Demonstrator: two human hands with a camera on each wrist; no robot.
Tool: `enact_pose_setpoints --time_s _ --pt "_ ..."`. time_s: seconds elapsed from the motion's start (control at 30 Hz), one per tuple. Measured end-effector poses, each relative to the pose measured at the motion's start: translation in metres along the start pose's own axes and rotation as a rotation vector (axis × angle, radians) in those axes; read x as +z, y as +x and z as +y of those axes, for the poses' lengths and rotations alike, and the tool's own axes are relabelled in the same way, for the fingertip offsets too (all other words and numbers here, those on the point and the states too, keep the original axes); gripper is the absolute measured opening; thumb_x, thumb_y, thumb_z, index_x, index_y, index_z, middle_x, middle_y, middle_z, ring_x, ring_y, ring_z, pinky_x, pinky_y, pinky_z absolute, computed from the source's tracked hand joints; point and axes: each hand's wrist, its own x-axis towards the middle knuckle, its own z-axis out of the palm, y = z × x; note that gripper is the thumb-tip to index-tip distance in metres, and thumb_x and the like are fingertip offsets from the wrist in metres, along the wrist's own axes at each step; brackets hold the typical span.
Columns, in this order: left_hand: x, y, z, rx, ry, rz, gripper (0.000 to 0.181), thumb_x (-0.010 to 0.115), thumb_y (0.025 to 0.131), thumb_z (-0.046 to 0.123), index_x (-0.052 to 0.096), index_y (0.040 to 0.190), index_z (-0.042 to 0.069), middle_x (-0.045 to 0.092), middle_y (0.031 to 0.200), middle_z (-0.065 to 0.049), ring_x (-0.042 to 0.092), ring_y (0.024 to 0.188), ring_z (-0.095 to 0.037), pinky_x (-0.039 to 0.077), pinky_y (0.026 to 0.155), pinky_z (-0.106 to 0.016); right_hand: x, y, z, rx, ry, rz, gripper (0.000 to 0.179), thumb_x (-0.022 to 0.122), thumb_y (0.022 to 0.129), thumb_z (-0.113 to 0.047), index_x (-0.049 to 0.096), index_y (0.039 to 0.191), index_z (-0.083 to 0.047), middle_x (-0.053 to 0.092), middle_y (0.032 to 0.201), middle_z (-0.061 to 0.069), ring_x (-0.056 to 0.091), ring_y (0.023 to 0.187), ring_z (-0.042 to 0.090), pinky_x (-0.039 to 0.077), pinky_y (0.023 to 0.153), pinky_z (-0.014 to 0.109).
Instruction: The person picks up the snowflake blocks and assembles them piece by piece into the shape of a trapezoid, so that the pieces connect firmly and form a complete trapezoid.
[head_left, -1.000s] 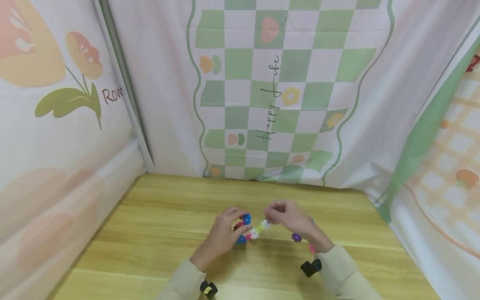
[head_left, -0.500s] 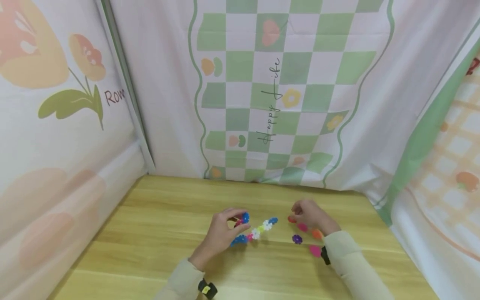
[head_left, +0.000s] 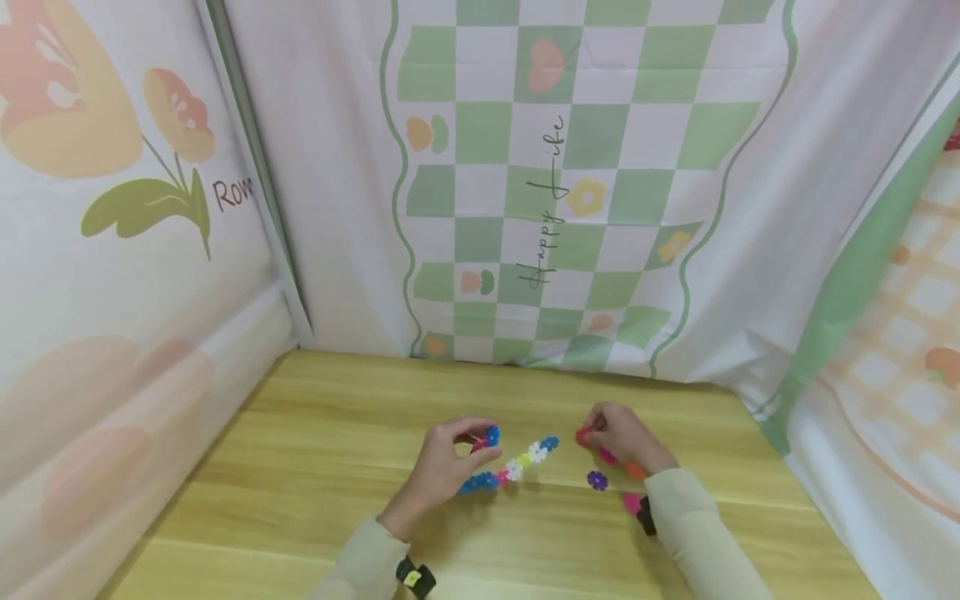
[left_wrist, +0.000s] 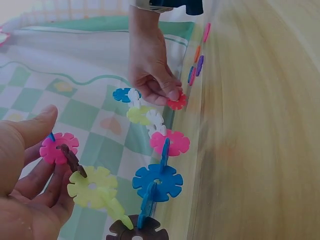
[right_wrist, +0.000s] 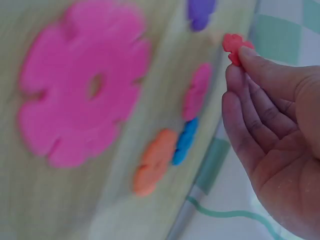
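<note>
My left hand [head_left: 442,467] pinches one end of a chain of interlocking flower-shaped plastic discs, near a blue disc [head_left: 492,436]. In the left wrist view the chain loops down through a yellow disc [left_wrist: 92,186] and a brown disc [left_wrist: 139,231], then up through a blue disc [left_wrist: 157,182] and a pink disc [left_wrist: 171,143]. White and yellow discs follow, and another blue disc [head_left: 550,443] sits at the free end, pointing right. Between thumb and fingers, my right hand [head_left: 626,435] pinches a red disc [right_wrist: 233,46], apart from the chain.
Several loose discs lie on the wooden table [head_left: 315,467] near the right wrist: purple [head_left: 597,480], large pink [right_wrist: 85,82], orange [right_wrist: 154,162], blue [right_wrist: 185,141] and a smaller pink one [right_wrist: 197,91]. A checked cloth [head_left: 487,133] hangs behind the table.
My right hand has moved right from the chain's free end, uncovering the blue disc there, and now pinches a red disc. The left hand keeps its hold, almost still.
</note>
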Motion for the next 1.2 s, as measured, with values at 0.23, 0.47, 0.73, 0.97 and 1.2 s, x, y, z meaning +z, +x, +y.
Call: enact_pose_setpoints --time_s 0.23,0.47,0.73,0.97,1.2 --pt "0.001 0.0 -0.001 -0.016 -0.016 -0.017 0.034 0.083 0.092 0.014 0.074 0.124 0.009 0.077 0.107 -0.005 0.071 0.098 -0.016 0.061 0.092 -0.03 -0.008 0.004 -0.027 -0.104 0.072 0.041 0.006 0.074 0.096 -0.004 0.071 0.101 -0.004 0.075 0.093 0.005 0.072 0.086 0.021 0.061 0.074 0.025" --pt "-0.001 0.0 -0.003 -0.028 -0.028 -0.019 0.034 0.082 0.092 0.016 0.074 0.125 0.01 0.078 0.106 -0.004 0.071 0.097 -0.016 0.061 0.092 -0.03 -0.014 0.002 -0.072 -0.212 0.103 0.061 0.009 0.075 0.098 -0.013 0.073 0.106 -0.01 0.077 0.097 0.003 0.075 0.092 0.025 0.063 0.079 0.028" --pt "-0.002 0.001 -0.005 -0.031 -0.028 -0.02 0.033 0.081 0.094 0.016 0.075 0.126 0.011 0.078 0.109 -0.007 0.072 0.1 -0.019 0.061 0.092 -0.029 -0.005 -0.009 -0.123 -0.38 0.193 0.082 0.01 0.077 0.095 -0.01 0.073 0.105 -0.013 0.078 0.096 0.0 0.075 0.09 0.017 0.063 0.082 0.027" --pt "-0.003 0.002 -0.005 -0.007 -0.015 -0.021 0.033 0.081 0.095 0.02 0.076 0.126 0.01 0.079 0.112 -0.006 0.072 0.101 -0.02 0.061 0.092 -0.031 0.006 -0.014 -0.139 -0.514 0.211 0.092 0.009 0.076 0.095 -0.006 0.075 0.101 -0.013 0.078 0.094 0.0 0.075 0.087 0.012 0.065 0.082 0.03" --pt "-0.003 0.001 -0.007 0.032 -0.001 -0.031 0.034 0.08 0.095 0.017 0.075 0.128 0.008 0.077 0.117 -0.009 0.072 0.101 -0.022 0.062 0.088 -0.032 0.009 -0.016 -0.146 -0.545 0.17 0.065 0.009 0.075 0.097 -0.007 0.074 0.1 -0.015 0.077 0.094 -0.003 0.074 0.087 0.009 0.064 0.084 0.029"
